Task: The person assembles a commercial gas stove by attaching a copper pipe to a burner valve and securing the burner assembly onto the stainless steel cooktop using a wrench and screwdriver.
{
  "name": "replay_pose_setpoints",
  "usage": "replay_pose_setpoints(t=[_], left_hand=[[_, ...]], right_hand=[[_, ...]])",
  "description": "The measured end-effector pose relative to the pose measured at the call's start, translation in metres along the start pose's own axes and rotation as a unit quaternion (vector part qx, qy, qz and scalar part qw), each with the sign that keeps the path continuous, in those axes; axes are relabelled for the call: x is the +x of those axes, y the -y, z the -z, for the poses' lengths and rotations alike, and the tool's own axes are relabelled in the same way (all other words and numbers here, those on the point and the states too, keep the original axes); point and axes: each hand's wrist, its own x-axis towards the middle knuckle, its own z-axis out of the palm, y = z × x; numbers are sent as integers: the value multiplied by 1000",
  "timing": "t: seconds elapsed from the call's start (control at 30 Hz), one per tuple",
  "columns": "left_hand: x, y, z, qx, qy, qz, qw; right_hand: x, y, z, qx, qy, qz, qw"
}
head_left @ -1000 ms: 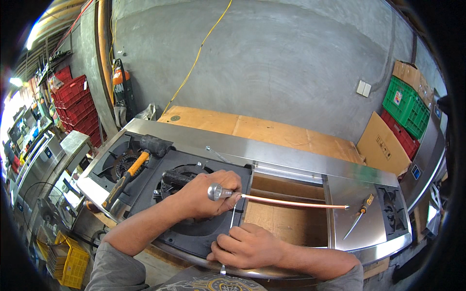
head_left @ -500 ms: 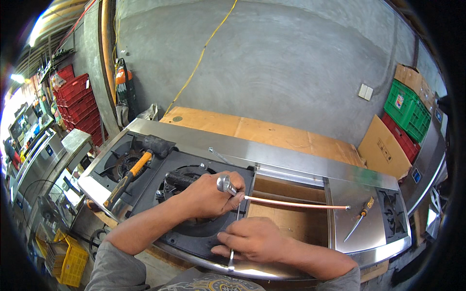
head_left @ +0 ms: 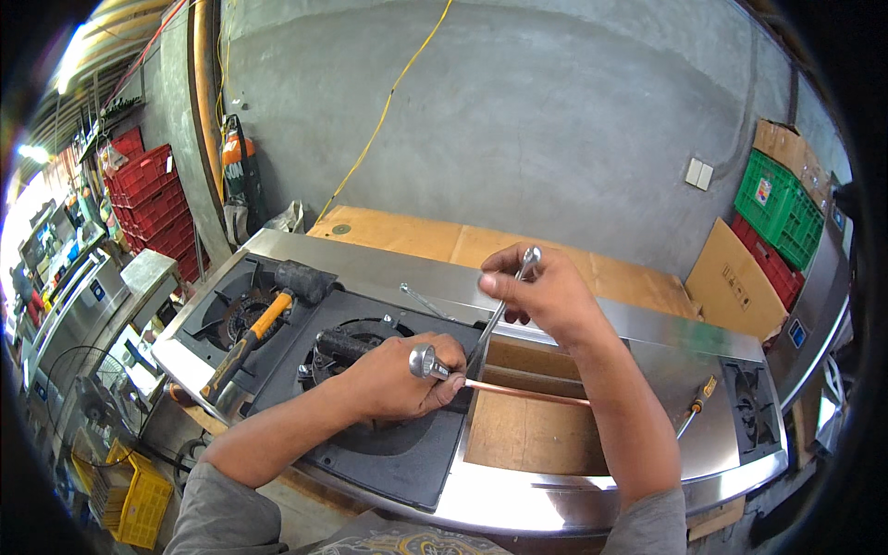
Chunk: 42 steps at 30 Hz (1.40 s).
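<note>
My left hand (head_left: 398, 377) is closed on a wrench, whose shiny ring end (head_left: 426, 362) sticks out above the fingers, over the dark stove top (head_left: 393, 462). Just beside it runs a thin copper tube (head_left: 523, 392), passing behind my right forearm. Raised on the far side, my right hand (head_left: 550, 291) grips the upper end of a second wrench (head_left: 499, 310) between thumb and fingers. That wrench slants down toward the tube's end near my left fingers; its lower end is hard to make out.
A hammer (head_left: 254, 328) with an orange-and-black handle lies across the left burner (head_left: 231, 324). A loose wrench (head_left: 424, 301) rests behind the middle burner. An open compartment (head_left: 527, 435) is right of the dark top, with a screwdriver (head_left: 700, 398) beyond, beside the right burner (head_left: 749, 398).
My right hand has swung from the front edge up to the far side, turning the wrench from pointing toward me to pointing away. My left hand stays almost in place.
</note>
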Motion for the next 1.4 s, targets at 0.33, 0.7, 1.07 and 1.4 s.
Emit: replay_pose_setpoints(t=[0.33, 0.7, 1.07, 1.4], left_hand=[[-1, -4, 1, 30, 14, 5, 999], [1, -3, 0, -26, -19, -31, 999], [3, 3, 0, 2, -1, -28, 1000], [3, 1, 2, 12, -1, -26, 1000]], right_hand=[[-18, 13, -12, 158, -120, -14, 980], [-120, -34, -66, -301, 41, 601, 740], [-121, -48, -80, -290, 80, 600, 741], [-123, -54, -84, -303, 81, 590, 744]])
